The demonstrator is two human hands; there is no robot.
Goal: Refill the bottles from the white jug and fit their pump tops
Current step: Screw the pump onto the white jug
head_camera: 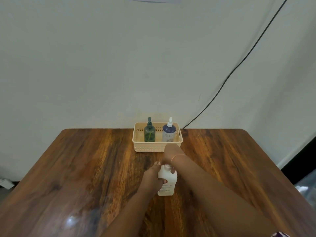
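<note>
- Working from the biggest thing down: the wooden table point(85, 168) gives me wide bare room to the left and right of the white jug point(166, 183), which stands upright near the middle, well in from every edge. I judge that open wood beside the jug the best place to set a bottle for filling.
- Beyond the jug, at the far edge against the wall, sits the cream basket point(153, 147). My right wrist hangs just in front of its near rim, so any lift should come straight up and toward me to avoid knocking it.
- Inside the basket stand the two bottles, both upright with pumps on: the green pump bottle point(149, 132) on the left, the blue-and-white pump bottle point(169, 133) on the right. Neither has been touched for refilling, as far as their position shows.
- My left hand point(153, 178) is wrapped around the jug's body, thumb across its front label, bracing it.
- My right hand point(171, 156) is bent down over the jug's top, fingers closed about the cap; the cap itself is hidden and blurred.
- I judge the step to be uncapping the jug. Doing it well means pressing the base flat with the left hand while the right turns, keeping the jug vertical so nothing spills.
</note>
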